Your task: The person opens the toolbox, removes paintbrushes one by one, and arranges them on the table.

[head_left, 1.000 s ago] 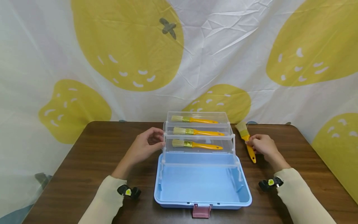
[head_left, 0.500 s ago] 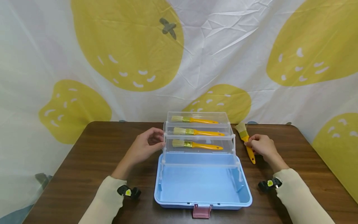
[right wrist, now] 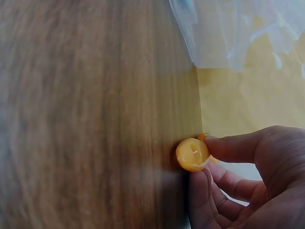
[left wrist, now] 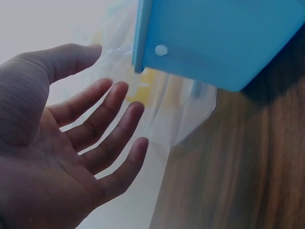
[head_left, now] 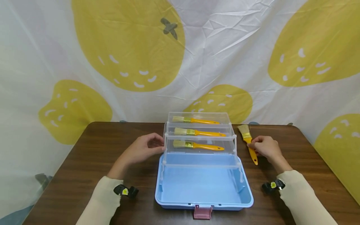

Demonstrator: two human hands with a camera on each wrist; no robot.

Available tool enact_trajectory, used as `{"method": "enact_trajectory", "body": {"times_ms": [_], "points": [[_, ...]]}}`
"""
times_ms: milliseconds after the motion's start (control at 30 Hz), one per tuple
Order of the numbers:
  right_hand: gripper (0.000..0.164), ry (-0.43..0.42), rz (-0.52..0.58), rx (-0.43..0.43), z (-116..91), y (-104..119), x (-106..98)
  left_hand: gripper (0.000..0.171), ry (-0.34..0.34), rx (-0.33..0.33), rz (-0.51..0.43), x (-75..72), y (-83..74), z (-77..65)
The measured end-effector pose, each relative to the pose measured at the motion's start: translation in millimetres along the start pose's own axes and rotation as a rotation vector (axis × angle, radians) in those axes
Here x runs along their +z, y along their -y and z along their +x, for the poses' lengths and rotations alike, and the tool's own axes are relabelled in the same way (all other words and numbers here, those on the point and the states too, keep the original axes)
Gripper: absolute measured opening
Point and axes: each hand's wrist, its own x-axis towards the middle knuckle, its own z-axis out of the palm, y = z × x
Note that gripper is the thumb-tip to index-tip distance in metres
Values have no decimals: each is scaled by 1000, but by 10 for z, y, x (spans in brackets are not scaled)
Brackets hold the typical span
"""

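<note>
My right hand (head_left: 265, 147) pinches the yellow handle of a paintbrush (head_left: 251, 150) between thumb and fingers, right of the box; its pale bristles point to the back. In the right wrist view the handle's end (right wrist: 192, 155) faces the camera, close over the table. My left hand (head_left: 146, 148), fingers spread and relaxed, is beside the left side of the clear tiered trays (head_left: 199, 137). The left wrist view shows that hand (left wrist: 90, 138) holding nothing. One yellow-handled paintbrush lies in each tier: top (head_left: 205, 121), middle (head_left: 210, 133) and lower (head_left: 208, 146).
A light blue box (head_left: 197, 187) stands in front of the trays on the dark wood table (head_left: 92, 162), its pink latch (head_left: 202, 212) at the front. Behind the table's far edge hangs a white curtain (head_left: 135, 106) with yellow fruit prints.
My left hand has lowered slightly and eased a little away from the trays. The right hand still pinches the paintbrush, which has shifted only slightly.
</note>
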Motion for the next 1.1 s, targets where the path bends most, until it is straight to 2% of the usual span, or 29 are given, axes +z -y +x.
{"method": "enact_trajectory", "body": {"times_ms": [167,467,733,933,1100], "points": [[36,-8,-8,-8,-14,-15,-6,25,56,-16,33,-49,34,-11],[36,-4,-5,-11,-13,-43,-12,24,209,-38,37,-77,36,-50],[39,2,-11,-40,-37,-53,-82,28,266,-47,27,-72,41,-52],[38,-80,-74,-114,-128,53,-176,27,280,-34,16,-65,35,-48],[35,-189,-108,-243,-255,253,-256,26,275,-30,3,-48,29,-53]]}}
